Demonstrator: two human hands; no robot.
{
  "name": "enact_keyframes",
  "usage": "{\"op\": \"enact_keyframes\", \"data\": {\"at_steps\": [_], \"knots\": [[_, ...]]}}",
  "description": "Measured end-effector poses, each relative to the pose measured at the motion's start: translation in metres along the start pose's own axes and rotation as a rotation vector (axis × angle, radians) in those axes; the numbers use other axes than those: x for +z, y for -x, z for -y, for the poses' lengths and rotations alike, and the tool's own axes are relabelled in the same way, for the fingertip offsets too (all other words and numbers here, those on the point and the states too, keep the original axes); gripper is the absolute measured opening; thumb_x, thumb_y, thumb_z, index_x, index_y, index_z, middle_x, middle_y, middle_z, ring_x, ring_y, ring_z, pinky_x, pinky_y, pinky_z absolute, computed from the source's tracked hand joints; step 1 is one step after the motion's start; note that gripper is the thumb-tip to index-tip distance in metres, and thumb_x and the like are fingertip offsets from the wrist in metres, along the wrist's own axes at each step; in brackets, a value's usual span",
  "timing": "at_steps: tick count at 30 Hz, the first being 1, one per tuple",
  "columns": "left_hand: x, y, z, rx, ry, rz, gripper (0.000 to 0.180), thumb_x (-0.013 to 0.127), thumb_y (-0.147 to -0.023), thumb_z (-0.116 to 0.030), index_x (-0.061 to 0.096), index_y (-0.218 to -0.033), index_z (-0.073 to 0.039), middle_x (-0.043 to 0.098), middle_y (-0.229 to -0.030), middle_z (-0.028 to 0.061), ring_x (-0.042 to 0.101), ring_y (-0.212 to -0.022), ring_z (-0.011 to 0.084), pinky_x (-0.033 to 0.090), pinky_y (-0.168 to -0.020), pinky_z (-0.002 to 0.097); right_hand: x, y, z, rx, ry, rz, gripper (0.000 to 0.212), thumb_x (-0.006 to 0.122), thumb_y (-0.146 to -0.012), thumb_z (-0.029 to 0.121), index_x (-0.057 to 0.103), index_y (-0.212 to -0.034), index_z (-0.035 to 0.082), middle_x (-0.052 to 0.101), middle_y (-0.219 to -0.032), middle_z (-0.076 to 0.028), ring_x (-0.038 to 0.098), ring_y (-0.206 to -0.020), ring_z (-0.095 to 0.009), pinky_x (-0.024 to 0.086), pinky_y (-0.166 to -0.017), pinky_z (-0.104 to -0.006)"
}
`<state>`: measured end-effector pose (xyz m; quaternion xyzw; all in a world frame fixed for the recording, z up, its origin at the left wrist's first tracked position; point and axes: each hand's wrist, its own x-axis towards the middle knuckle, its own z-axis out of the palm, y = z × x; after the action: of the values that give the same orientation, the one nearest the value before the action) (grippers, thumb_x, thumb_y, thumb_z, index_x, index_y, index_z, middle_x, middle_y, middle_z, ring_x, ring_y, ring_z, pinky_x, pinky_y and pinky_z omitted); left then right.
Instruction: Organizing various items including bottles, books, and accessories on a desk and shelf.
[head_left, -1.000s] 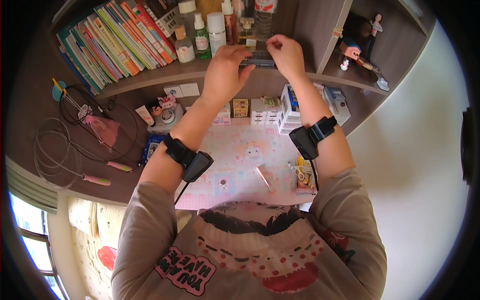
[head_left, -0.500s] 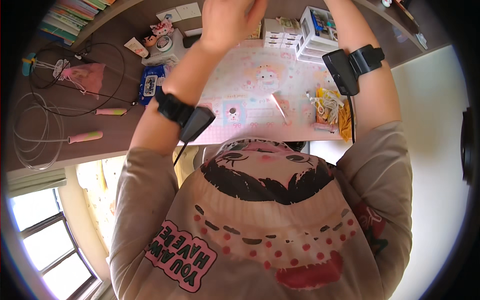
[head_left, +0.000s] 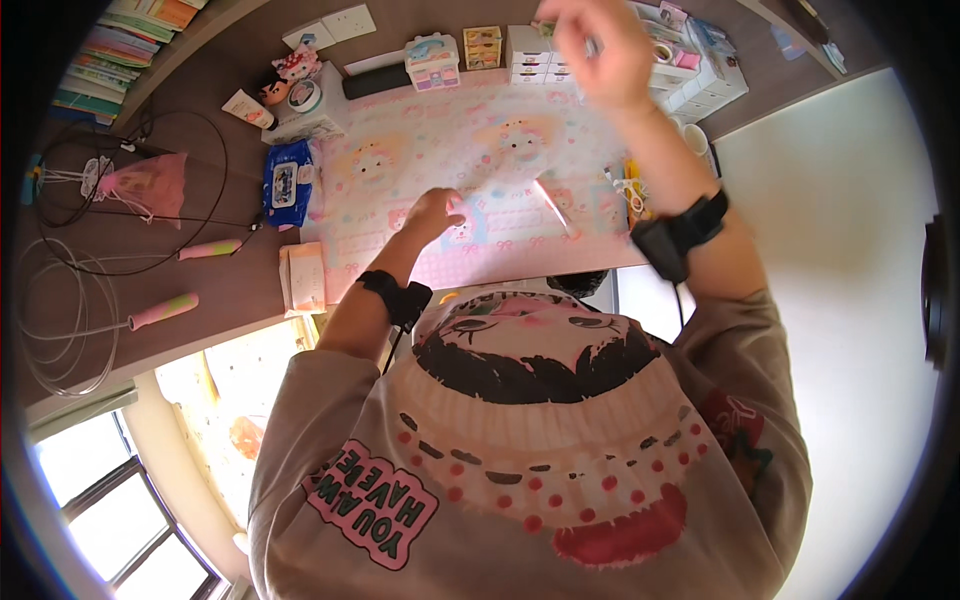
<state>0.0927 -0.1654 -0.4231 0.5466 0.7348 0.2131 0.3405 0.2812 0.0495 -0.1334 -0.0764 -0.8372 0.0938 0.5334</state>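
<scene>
My left hand is low over the pink patterned desk mat. Its fingers are bent, with a gap between thumb and forefinger, and nothing shows in them. My right hand is raised at the back of the desk, in front of the small white drawer unit. Its fingers are curled in, and a small greyish spot shows among them; what it is, I cannot make out. On the mat between the hands lies a thin pinkish-white stick. White and yellow cables lie beside my right forearm, which partly hides them.
At left are a blue wipes pack, a beige packet, a pink mesh pouch and a skipping rope with pink handles. Along the back stand a white box and a white organizer. A wall rises at right.
My left hand has come down from the back of the desk to the mat. My right hand has swung left and into view. The view has shifted, showing the beige packet and more of the back row.
</scene>
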Motion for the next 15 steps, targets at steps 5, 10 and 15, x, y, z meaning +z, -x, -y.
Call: {"op": "enact_keyframes", "data": {"at_steps": [5, 10, 15], "knots": [[0.02, -0.002, 0.009, 0.037, -0.057, 0.013, 0.039, 0.078, -0.072, -0.021, 0.066, -0.106, -0.007, 0.063, -0.101, 0.0154, 0.064, -0.097, 0.0331, 0.053, -0.082, 0.0422, 0.032, 0.173, -0.038, 0.527, -0.205, 0.597, 0.029, 0.066, -0.08, 0.009, 0.063, -0.108, 0.011, 0.063, -0.1, -0.01, 0.064, -0.082, -0.028, 0.052, -0.071, -0.0379], [0.025, 0.004, 0.005, 0.107, -0.198, -0.123, 0.031, 0.079, -0.071, -0.017, 0.061, -0.095, -0.009, 0.057, -0.092, 0.0115, 0.061, -0.083, 0.0288, 0.051, -0.074, 0.0399, 0.035, 0.303, -0.042, 0.993, 0.047, 1.024, 0.043, 0.074, -0.079, 0.029, 0.058, -0.114, 0.008, 0.06, -0.105, -0.019, 0.063, -0.098, -0.037, 0.052, -0.085, -0.0449], [0.038, -0.01, 0.029, 0.132, -0.277, -0.1, 0.025, 0.077, -0.071, -0.012, 0.06, -0.088, -0.008, 0.057, -0.088, 0.0119, 0.06, -0.081, 0.0286, 0.051, -0.073, 0.0402, 0.03, 0.334, -0.013, 0.962, 0.268, 0.906, 0.035, 0.075, -0.075, 0.02, 0.059, -0.104, 0.008, 0.061, -0.103, -0.016, 0.064, -0.095, -0.035, 0.052, -0.079, -0.046]]}}
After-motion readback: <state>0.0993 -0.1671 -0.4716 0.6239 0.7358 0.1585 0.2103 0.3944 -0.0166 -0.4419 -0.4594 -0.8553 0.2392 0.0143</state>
